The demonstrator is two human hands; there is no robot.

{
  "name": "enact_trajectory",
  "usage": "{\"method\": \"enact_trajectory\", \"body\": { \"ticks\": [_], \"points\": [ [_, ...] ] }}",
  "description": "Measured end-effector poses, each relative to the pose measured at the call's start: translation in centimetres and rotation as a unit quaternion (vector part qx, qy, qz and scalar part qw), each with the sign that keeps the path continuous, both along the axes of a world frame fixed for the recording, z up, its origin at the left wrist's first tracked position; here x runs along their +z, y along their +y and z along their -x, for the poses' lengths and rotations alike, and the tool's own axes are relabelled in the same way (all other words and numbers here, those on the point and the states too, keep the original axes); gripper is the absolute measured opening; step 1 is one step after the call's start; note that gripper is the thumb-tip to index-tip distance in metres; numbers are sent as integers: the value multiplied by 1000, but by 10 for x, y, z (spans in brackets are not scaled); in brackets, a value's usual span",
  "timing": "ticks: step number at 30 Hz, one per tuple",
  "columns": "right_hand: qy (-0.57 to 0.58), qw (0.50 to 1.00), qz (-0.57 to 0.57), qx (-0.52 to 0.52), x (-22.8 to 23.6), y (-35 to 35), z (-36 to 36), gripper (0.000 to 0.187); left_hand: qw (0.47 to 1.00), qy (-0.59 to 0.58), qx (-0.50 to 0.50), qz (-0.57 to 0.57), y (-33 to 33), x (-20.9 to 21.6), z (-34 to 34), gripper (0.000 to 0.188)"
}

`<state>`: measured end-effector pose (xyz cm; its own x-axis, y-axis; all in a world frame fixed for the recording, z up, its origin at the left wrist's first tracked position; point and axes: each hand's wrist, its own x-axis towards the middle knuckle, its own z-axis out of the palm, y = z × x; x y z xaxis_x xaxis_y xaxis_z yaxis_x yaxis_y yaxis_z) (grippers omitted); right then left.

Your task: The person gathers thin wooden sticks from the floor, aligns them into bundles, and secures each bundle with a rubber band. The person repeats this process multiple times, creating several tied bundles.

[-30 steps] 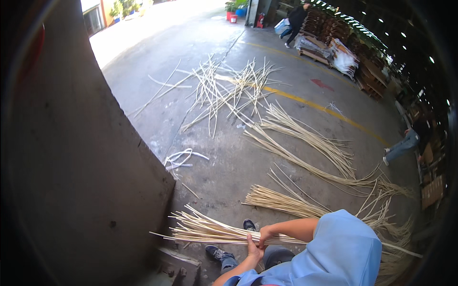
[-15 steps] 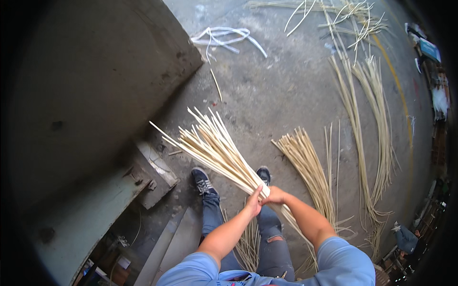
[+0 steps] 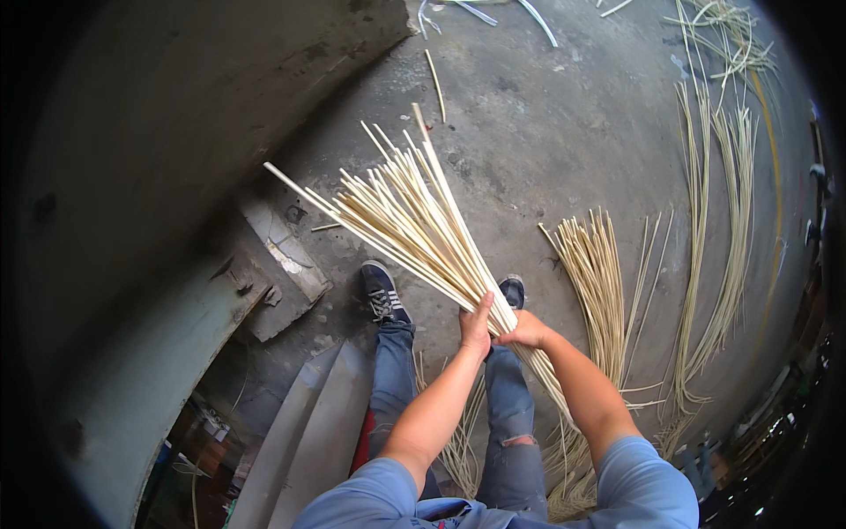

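A thick bundle of pale rattan canes (image 3: pixel 421 225) slants across in front of my legs, its cut ends fanned out toward the far left. My left hand (image 3: pixel 477 328) is wrapped round the bundle's narrow part, thumb lying along the canes. Close beside it, my right hand (image 3: pixel 523 331) grips the same bundle from the right. Behind the hands the canes run back toward my right forearm and down to the floor. One stick near the top of the fan stands out beyond the others.
Right of my feet lies another cane bundle (image 3: pixel 592 286). Longer cane bunches (image 3: pixel 696 238) stretch along the floor farther right, with a loose tangle (image 3: pixel 736 40) beyond. A large dark slab (image 3: pixel 176 97) and a broken block (image 3: pixel 286 251) stand on the left. Grey metal panels (image 3: pixel 308 432) lean beside my left leg.
My hands have shifted slightly nearer the far side with the bundle, whose fanned ends now reach farther up and look larger. The head view has moved and turned. Both hands keep their hold.
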<state>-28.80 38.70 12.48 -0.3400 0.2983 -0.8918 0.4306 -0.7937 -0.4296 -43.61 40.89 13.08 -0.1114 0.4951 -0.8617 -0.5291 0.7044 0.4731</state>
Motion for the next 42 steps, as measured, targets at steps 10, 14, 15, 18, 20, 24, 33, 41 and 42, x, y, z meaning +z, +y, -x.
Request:
{"method": "enact_trajectory", "body": {
  "ticks": [10, 14, 15, 18, 20, 24, 33, 41, 42],
  "points": [
    [-51, 998, -5, -35, -7, 36, 48, 73, 990, -102, 31, 93, 54, -8, 51, 67],
    [58, 985, -83, -137, -42, 214, 144, 59, 978, -200, 32, 53, 226, -61, 155, 62],
    [139, 968, -57, -199, -42, 249, 163, 56, 983, -182, 11, -1, 255, -61, 169, 65],
    [120, 973, -26, -194, -39, 264, 194, 49, 991, -103, -22, -83, 251, -69, 195, 72],
    [111, 977, 0, -182, -44, 251, 183, 47, 988, -131, 3, -78, 231, -71, 181, 70],
    [114, 976, 90, -164, -30, 200, 149, 49, 990, -137, 4, -7, 173, -48, 151, 61],
    [45, 988, 113, -92, 37, 56, 42, 64, 983, -159, -16, 91, 28, 16, 56, 61],
    [50, 981, 176, -55, 40, 54, 49, 60, 963, -231, -4, 142, 32, 33, 70, 65],
    [72, 980, 177, -51, 27, 67, 57, 61, 965, -226, 2, 135, 48, 23, 80, 65]
  ]
}}
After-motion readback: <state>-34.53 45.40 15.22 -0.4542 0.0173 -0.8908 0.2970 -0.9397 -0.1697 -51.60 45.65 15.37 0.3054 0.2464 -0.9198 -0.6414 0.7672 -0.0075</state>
